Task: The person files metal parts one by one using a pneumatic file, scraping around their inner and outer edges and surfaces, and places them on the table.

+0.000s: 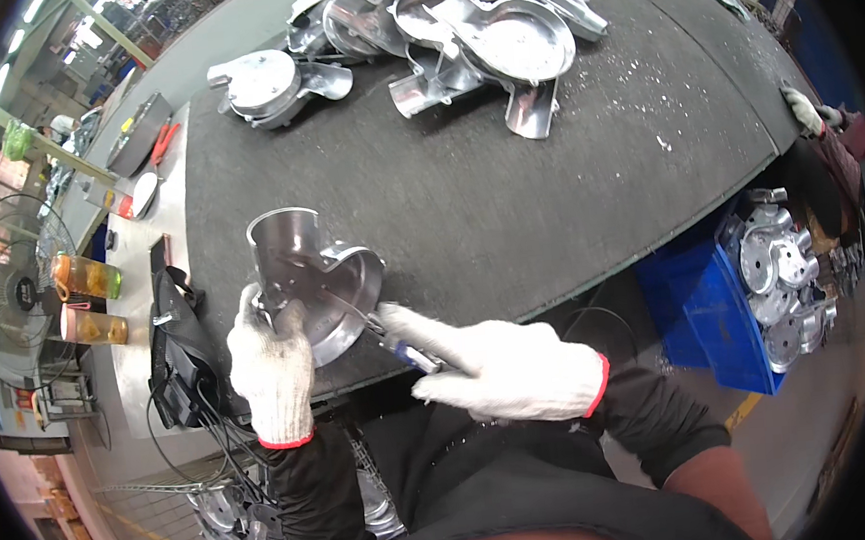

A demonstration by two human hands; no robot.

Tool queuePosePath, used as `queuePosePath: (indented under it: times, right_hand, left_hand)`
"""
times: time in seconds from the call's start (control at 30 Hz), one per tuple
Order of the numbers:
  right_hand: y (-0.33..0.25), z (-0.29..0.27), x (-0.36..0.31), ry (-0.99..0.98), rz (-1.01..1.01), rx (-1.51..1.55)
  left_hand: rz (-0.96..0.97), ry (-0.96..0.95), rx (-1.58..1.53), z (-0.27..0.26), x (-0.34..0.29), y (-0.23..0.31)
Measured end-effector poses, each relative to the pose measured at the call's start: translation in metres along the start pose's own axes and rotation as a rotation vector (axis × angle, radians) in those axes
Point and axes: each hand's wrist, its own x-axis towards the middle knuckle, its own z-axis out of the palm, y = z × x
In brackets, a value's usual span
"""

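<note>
A silver metal casting with a round bowl and a wide spout stands tilted at the near edge of the dark worktable. My left hand, in a white knit glove with a red cuff, grips its left side, the thumb over the rim. My right hand, gloved the same way, is closed around a slim blue-and-silver hand tool. From the tool a thin shaft reaches into the casting's bowl. Whether its tip touches the metal I cannot tell.
Several similar castings are heaped at the table's far side, with metal chips scattered near them. A blue bin of castings stands at the right. Bottles and a black bag lie left. Another person's gloved hand rests on the far-right edge.
</note>
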Motion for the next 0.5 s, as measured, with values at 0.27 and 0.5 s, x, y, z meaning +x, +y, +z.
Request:
queuePosePath:
  times: [0.27, 0.5]
  right_hand:
    - [-0.006, -0.005, -0.008, 0.611, -0.578, -1.335]
    - [-0.045, -0.032, -0.01, 0.234, -0.288, -1.337]
  left_hand:
    - [0.017, 0.026, 0.013, 0.005, -0.001, -0.008]
    - [-0.069, -0.013, -0.162, -0.001, -0.015, 0.004]
